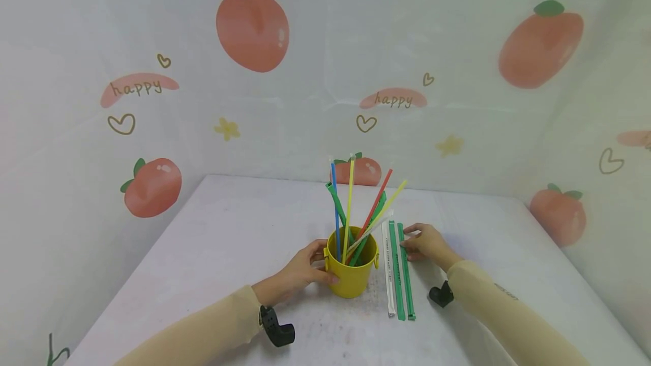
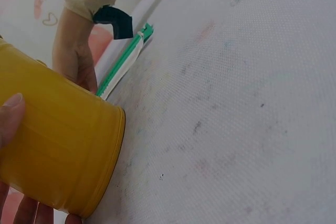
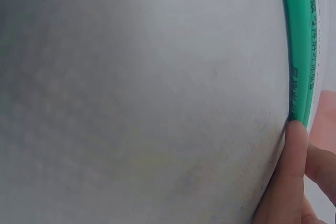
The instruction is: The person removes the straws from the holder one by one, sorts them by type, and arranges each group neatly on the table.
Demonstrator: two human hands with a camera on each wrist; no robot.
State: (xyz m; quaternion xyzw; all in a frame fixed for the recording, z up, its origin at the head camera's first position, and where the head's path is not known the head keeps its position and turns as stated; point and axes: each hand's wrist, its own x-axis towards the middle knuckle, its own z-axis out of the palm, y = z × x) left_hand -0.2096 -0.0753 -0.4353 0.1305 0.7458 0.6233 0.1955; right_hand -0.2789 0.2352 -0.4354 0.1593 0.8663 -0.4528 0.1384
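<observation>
A yellow metal bucket [image 1: 350, 282] with small side handles stands on the table, several straws [image 1: 351, 202] fanned upward inside it. My left hand [image 1: 304, 267] grips the bucket from the left, thumb on its front wall and the other fingers round the side and behind. To its right lie two green paper-wrapped straws [image 1: 396, 275] and one white-wrapped straw [image 1: 389, 275], side by side. At the rightmost green straw is my right hand [image 1: 427, 243], fingers spread a little apart near its far end. In the right wrist view, a fingertip [image 3: 296, 135] rests against that green wrapper [image 3: 300, 40].
The white table [image 1: 244, 230] reaches back to a white cloth [image 1: 325, 44] printed with peaches, hearts and the word happy. Each wrist bears a black camera mount [image 1: 277, 329]. The straws in the bucket rise well above its rim.
</observation>
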